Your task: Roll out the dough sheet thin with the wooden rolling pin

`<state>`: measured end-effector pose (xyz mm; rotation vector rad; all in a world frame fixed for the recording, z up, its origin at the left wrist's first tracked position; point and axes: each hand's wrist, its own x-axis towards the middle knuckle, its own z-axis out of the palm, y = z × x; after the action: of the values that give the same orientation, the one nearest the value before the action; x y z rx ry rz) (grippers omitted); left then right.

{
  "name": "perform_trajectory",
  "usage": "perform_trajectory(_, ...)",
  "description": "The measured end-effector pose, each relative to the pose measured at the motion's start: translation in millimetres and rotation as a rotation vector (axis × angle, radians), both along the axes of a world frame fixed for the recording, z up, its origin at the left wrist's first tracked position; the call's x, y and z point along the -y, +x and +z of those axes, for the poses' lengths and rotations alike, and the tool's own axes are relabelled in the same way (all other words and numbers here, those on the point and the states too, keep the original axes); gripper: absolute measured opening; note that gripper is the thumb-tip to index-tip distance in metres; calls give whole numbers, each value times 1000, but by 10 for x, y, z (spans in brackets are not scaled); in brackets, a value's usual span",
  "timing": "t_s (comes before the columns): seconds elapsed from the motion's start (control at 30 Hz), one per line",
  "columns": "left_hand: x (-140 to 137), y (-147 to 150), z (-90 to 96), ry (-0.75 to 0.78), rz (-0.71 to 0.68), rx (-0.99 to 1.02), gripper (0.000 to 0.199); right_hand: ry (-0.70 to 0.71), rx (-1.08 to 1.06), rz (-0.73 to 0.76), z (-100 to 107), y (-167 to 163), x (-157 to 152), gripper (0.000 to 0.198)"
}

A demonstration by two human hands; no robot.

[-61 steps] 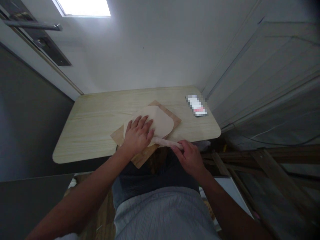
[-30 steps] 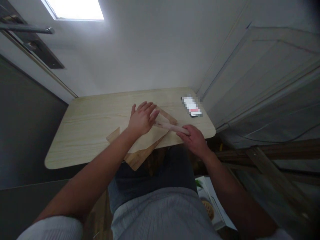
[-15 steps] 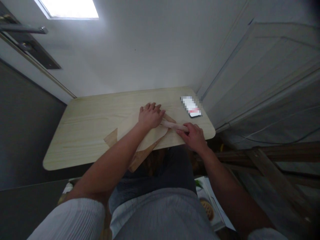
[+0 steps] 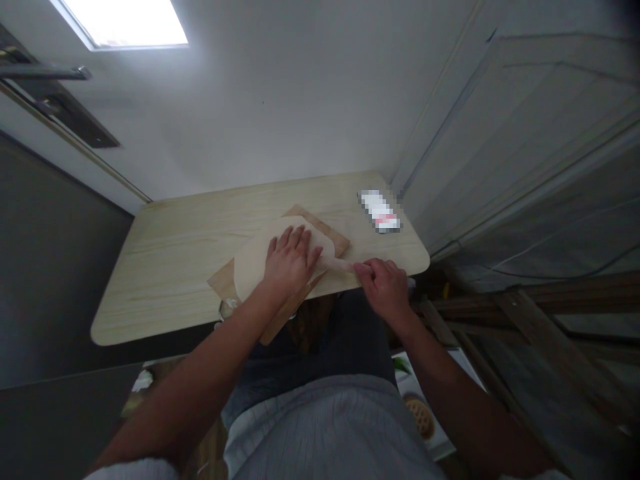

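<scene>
On the tabletop lies a thin pale paddle-shaped piece [image 4: 253, 252] with a rounded wide part and a narrow handle-like end on the right; its material is hard to tell. Under it is a brown flat square sheet [image 4: 223, 280], whose corners stick out and whose near corner hangs past the table edge. My left hand [image 4: 290, 260] lies flat on the wide part, fingers stretched out and slightly apart. My right hand [image 4: 384, 283] is closed around the narrow end, by the table's front edge, and hides its tip.
A phone with a blurred screen [image 4: 380, 212] lies at the right of the light wooden table [image 4: 165, 253]. A white door with a metal handle [image 4: 47, 71] rises behind. Wooden bars [image 4: 545, 333] stand at right; below is a white box [image 4: 445, 440] with a food picture.
My left hand has slid left and toward me across the pale piece, uncovering its far edge and the brown sheet's far corner. My right hand and the narrow end have come slightly nearer.
</scene>
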<state>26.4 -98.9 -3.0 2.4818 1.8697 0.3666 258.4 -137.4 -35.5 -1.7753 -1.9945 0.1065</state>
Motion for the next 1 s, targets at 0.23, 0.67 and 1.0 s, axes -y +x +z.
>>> perform_trajectory(0.23, 447, -103, -53, 20, -2, 18, 65, -34, -13, 38, 19, -51, 259, 46)
perform_trajectory(0.67, 451, -128, -27, -13, -32, 18, 64, -85, -92, -4, 44, -81, 292, 47)
perform_trajectory(1.0, -239, 45, -34, -12, -80, -12, 60, -122, -114, -57, 85, -30, 81, 46)
